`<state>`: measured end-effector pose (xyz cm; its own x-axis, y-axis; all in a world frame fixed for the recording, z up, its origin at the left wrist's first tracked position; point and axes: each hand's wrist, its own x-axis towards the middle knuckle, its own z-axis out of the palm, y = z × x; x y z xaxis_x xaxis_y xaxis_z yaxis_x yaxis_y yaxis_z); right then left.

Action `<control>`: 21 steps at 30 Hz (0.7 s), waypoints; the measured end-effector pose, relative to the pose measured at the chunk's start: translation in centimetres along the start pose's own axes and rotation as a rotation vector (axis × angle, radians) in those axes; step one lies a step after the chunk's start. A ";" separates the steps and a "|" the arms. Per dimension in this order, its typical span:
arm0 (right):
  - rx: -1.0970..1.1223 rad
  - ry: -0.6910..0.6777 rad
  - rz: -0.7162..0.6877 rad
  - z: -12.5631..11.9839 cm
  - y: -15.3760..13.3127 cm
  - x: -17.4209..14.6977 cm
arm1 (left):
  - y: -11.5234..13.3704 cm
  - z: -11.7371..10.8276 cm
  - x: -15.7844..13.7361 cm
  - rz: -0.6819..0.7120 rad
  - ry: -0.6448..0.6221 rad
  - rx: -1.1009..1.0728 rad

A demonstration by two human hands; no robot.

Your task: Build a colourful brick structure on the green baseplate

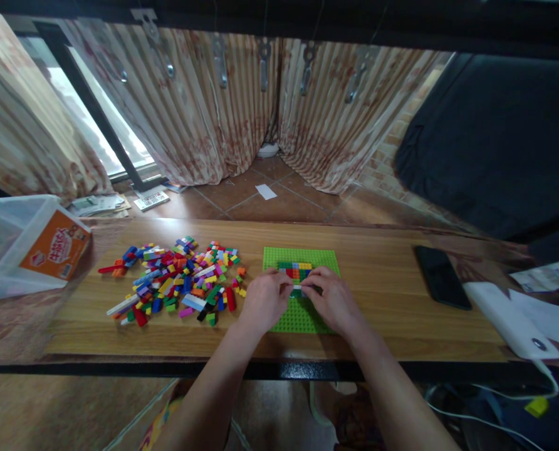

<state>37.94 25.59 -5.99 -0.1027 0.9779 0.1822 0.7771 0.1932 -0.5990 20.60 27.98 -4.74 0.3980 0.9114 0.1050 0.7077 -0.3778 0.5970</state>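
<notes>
My left hand (266, 300) and my right hand (334, 302) meet over a green baseplate (303, 321), fingers pinched close together. Between their fingertips is a small whitish brick (297, 287), held from both sides. Its exact shape is partly covered by the fingers. Just beyond the fingertips, a block of coloured bricks (296, 272) in red, orange, blue, yellow and green is fixed to the baseplate. Left of my left hand, a large loose heap of mixed bricks (176, 282) spreads across the wooden board.
A clear plastic bin (20, 241) with an orange label stands at the far left. On the right lie a black phone (442, 277), a white device (509, 318) with a cable, and papers (549, 275). Metal hooks (264, 62) hang from the bar above.
</notes>
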 end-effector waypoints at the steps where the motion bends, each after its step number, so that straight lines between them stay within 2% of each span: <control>1: 0.005 0.004 0.011 0.0 0.0 0.0 | 0.1 0.1 -0.1 0.007 0.007 0.018; 5: 0.069 0.035 0.042 -0.2 0.4 0.1 | 0.4 0.5 -0.1 -0.020 0.033 0.062; 11: 0.071 0.218 0.216 -0.4 1.2 0.2 | 0.4 0.4 0.2 -0.148 0.145 0.049; 17: 0.045 0.188 0.304 -0.2 1.0 0.2 | 0.3 1.2 0.4 -0.207 0.204 0.115; 21: 0.027 0.170 0.306 -0.3 0.9 0.3 | 0.5 1.8 0.5 -0.195 0.185 0.107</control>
<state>38.75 26.02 -6.22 0.2392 0.9640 0.1164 0.7386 -0.1028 -0.6663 22.23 27.96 -5.80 0.1419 0.9791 0.1455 0.8219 -0.1985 0.5340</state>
